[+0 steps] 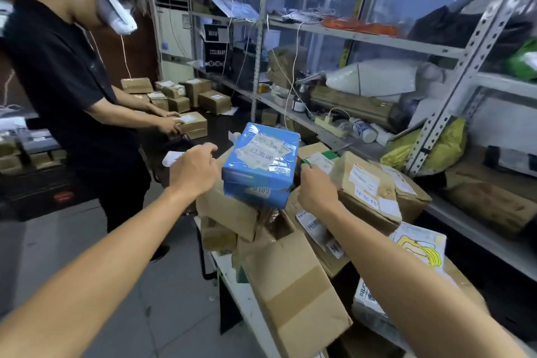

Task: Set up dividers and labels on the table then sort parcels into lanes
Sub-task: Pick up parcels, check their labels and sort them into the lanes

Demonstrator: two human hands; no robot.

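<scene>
A blue taped parcel [260, 167] with a white label on top is held tilted just above a heap of brown cardboard parcels [293, 288]. My left hand [194, 172] is against its left side with fingers curled. My right hand [316, 187] grips its right edge, the fingertips hidden behind the parcel. The heap lies on a white table [247, 299] in front of me. Farther back, a dark table [220, 122] carries several small brown boxes [200, 90].
A person in a black shirt [66, 81] stands at the left with both hands on a brown box [191, 125]. Metal shelving [363, 35] full of clutter runs along the right. A yellow bag [436, 151] lies on a shelf. Grey floor [87, 241] is open at lower left.
</scene>
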